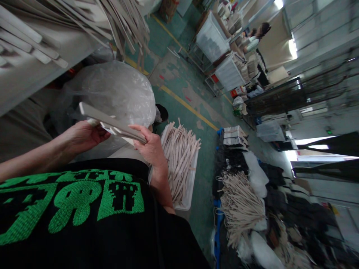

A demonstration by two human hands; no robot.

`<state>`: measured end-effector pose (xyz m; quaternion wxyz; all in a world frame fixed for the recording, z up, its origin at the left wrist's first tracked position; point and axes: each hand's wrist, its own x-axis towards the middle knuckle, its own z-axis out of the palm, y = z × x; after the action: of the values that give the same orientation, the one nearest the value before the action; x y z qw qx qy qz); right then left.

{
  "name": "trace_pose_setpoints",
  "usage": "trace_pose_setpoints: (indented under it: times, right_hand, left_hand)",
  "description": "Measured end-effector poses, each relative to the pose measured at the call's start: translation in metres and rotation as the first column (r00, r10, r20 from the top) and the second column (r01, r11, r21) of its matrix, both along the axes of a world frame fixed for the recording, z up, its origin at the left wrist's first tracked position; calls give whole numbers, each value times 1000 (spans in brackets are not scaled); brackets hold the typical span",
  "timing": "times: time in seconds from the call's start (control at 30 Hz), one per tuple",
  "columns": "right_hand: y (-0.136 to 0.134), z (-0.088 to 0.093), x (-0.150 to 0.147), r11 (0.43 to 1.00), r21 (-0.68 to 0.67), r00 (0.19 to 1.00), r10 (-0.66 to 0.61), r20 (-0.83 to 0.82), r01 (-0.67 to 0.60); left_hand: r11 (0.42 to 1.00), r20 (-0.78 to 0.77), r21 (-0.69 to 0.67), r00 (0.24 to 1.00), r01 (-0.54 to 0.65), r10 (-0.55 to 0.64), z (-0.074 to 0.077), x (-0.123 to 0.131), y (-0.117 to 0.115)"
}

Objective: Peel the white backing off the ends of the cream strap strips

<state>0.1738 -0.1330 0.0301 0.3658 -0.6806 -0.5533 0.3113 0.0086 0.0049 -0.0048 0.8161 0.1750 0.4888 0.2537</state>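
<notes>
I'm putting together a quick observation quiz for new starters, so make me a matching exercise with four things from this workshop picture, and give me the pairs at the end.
Column one:
1. Stack of pale strips
2. White crate
3. Floor line
4. Shirt

Column two:
A. Black with green designs
B. Gripped by the right hand
C. Yellow
D. Filled with loose strips

Right pairs: 1-B, 2-D, 3-C, 4-A.
</notes>
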Motion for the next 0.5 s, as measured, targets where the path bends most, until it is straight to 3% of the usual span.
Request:
trace_pose_setpoints:
  times: [0.17,0.3,0.4,0.5]
  right_hand:
    - [-3,5,0,1000,-2,1000,16,-6,-16]
    - [2,-1,-4,1000,-7,999,12,-39,-12]
    - [6,-9,-4,1000,7,998,-8,-58,8]
    - [8,-13,-3,999,35,998,-17,-64,19]
  left_hand:
    - [985,42,164,997,55,-63,-11,-6,1]
    - [988,34,133,996,73,-78,-12,-7,2]
    - [992,37,119,999,31,-35,-6,-5,2]
    - [977,12,209,999,-41,40,-5,-7,4]
